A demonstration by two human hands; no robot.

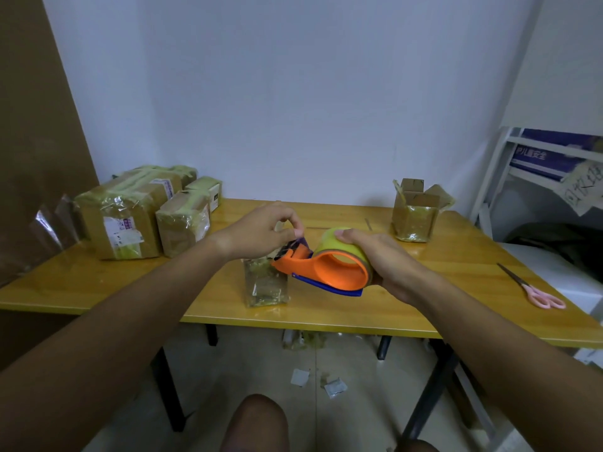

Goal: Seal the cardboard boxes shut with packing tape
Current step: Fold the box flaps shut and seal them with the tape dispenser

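Note:
My right hand [385, 259] grips an orange tape dispenser [326, 269] with a yellowish tape roll, held above the table. My left hand [264, 233] pinches the tape end at the dispenser's cutter. Directly below stands a small cardboard box [266, 285] wrapped in shiny tape, partly hidden by the dispenser. Another small box [414, 210] with its top flaps open stands at the back right of the yellow table [98, 282].
Several taped boxes [130, 216] are stacked at the table's back left. Pink scissors [535, 288] lie near the right edge. A white shelf [554, 177] stands to the right. Paper scraps [326, 383] lie on the floor under the table.

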